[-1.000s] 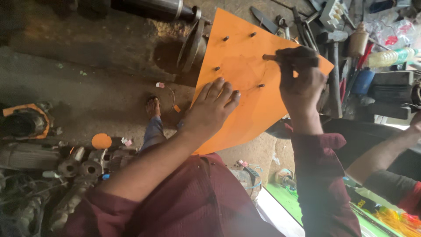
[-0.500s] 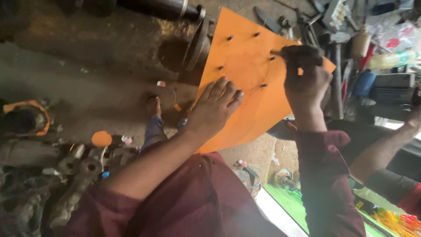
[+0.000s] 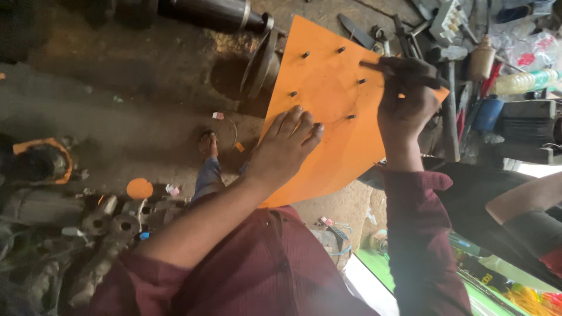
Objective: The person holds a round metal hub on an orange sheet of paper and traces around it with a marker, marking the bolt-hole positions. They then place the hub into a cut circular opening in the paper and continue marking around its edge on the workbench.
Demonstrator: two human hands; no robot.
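Marking step in hand, by the look of it. Orange sheet [image 3: 328, 123] upper centre of frame, tilted over a dark metal part [image 3: 260, 61]. Left hand [image 3: 287, 146] flat on sheet, fingers spread, holding nothing, pressing it down. Right hand [image 3: 407, 102] upper right, grip closed on a dark tool [image 3: 398, 69], tip on sheet. Next move likely calls for steady pressure and following the faint curved line. Count: one sheet, six small dark studs, one tool, two hands. Another person's arm [image 3: 521, 199] at right edge.
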